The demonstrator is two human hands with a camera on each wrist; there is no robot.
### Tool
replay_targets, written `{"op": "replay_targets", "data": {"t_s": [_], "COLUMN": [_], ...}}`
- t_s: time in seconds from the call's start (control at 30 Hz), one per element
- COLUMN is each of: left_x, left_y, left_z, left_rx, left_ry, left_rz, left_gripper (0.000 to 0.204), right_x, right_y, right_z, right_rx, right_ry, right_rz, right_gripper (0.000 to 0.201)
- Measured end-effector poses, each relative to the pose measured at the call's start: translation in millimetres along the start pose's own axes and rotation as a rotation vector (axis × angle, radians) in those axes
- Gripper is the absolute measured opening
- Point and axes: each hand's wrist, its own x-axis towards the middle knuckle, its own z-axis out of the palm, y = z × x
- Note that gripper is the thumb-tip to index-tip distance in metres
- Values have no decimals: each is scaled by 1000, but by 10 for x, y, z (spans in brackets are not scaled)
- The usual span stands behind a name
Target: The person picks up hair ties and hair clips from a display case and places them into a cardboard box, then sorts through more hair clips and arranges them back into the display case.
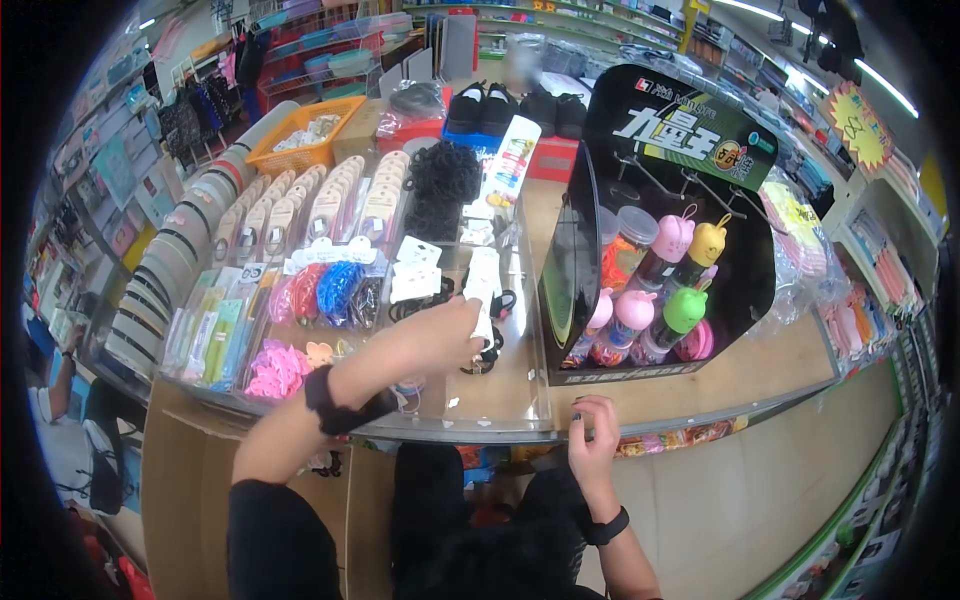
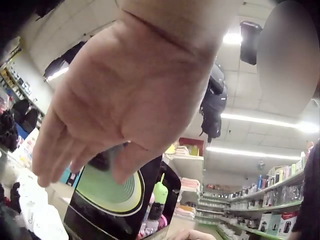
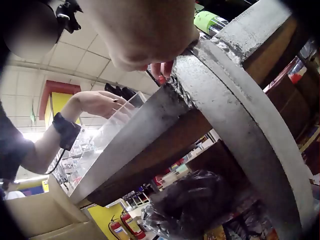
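My left hand (image 1: 445, 335) reaches across a clear divided tray (image 1: 520, 385), palm down, at the white hair-accessory cards (image 1: 483, 285). In the left wrist view its fingers (image 2: 50, 150) are extended and the thumb stands apart, with white cards (image 2: 37, 210) just beyond the fingertips. Black hair ties (image 1: 490, 355) lie under and beside the cards. My right hand (image 1: 595, 440) is at the table's front edge, fingers loosely bent, in front of a black display box (image 1: 640, 375). In the right wrist view its fingertips (image 3: 165, 70) are right at the worn grey edge (image 3: 200, 75).
Left in the tray are pink and blue hair bands (image 1: 340, 290), pink clips (image 1: 278, 370) and carded items (image 1: 330, 210). Behind stand an orange basket (image 1: 305, 135) and black shoes (image 1: 485, 105). The display box holds animal-topped bottles (image 1: 683, 312). A cardboard box (image 1: 190, 480) stands below the table's left side.
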Motion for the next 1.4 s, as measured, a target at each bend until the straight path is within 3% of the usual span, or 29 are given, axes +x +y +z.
{"op": "replay_targets", "data": {"t_s": [0.1, 0.2, 0.33, 0.4, 0.43, 0.53, 0.67, 0.73, 0.77, 0.9, 0.97, 1.1, 1.17, 1.3, 1.4], "left_x": [168, 342, 308, 257, 276, 349, 510, 540, 543, 561, 732, 977, 974, 931, 831], "left_y": [-59, -175, -74, 17, 8, -11, -134, -168, -184, -180, -369, -550, -469, -605, -533], "left_z": [58, 294, 375, 297, 276, 139, 130, 178, 193, 82, 84, 92, 106, 235, 195], "left_rx": [98, 142, 231, 144, 149, 252, 248, 272, 277, 213, 165, 141, 158, 89, 148], "left_ry": [-49, -270, -347, -454, -457, -248, -293, -482, -484, -429, -136, -72, -152, -135, 17], "left_rz": [-38, -52, -88, -63, -63, -25, -3, -35, -34, -27, -24, -47, -120, 34, -30], "left_gripper": [51, 60, 62, 62, 62, 66, 65, 64, 64, 62, 60, 55, 50, 51, 49], "right_x": [8, 3, 17, 12, 15, 13, 11, 19, 24, 23, 18, 16, 26, 4, 6], "right_y": [-22, -39, -29, -25, -22, 5, 2, -16, -19, -14, -11, -14, -31, -12, 0], "right_z": [-3, -5, -2, -3, 1, 14, 2, -6, -7, -5, -3, -9, -15, 10, -2], "right_rx": [-19, -44, -41, -30, -26, -22, -15, -20, -27, -21, -21, -21, -23, -11, -6], "right_ry": [-7, 9, 24, 28, 30, 38, 49, 50, 48, 46, 56, 74, 64, 69, 59], "right_rz": [-33, -41, -38, -40, -45, -57, -55, -52, -52, -67, -67, -73, -50, -59, -56], "right_gripper": [17, 17, 17, 17, 17, 16, 15, 15, 15, 15, 15, 14, 14, 14, 14]}}
